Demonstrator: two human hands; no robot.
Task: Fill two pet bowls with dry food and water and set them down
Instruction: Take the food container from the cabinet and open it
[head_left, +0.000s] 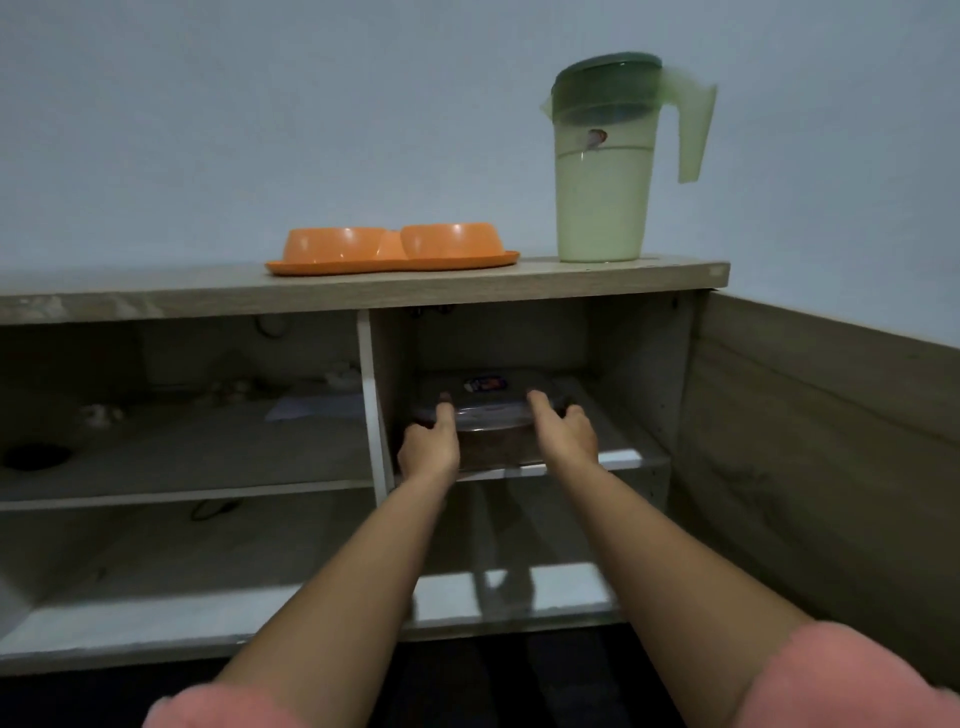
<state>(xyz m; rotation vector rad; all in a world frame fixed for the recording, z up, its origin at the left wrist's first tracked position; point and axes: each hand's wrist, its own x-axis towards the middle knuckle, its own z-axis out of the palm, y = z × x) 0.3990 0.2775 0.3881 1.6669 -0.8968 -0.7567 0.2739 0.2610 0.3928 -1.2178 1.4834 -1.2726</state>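
An orange double pet bowl (392, 250) sits on top of a wooden cabinet (156, 296), its two cups joined on one flat base. A pale green water jug (602, 176) with a dark green lid stands to its right. Inside the cabinet's right compartment, on the middle shelf, lies a clear lidded container (491, 426) with brown dry food in it. My left hand (428, 444) grips its left side and my right hand (563, 431) grips its right side, thumbs over the lid. The container's back is in shadow.
The open cabinet door (831, 441) stands at the right. A white divider (376, 405) separates the left compartment, where small dim objects and a dark round thing (36, 456) lie on the shelf. The lower shelf (260, 613) is below my arms.
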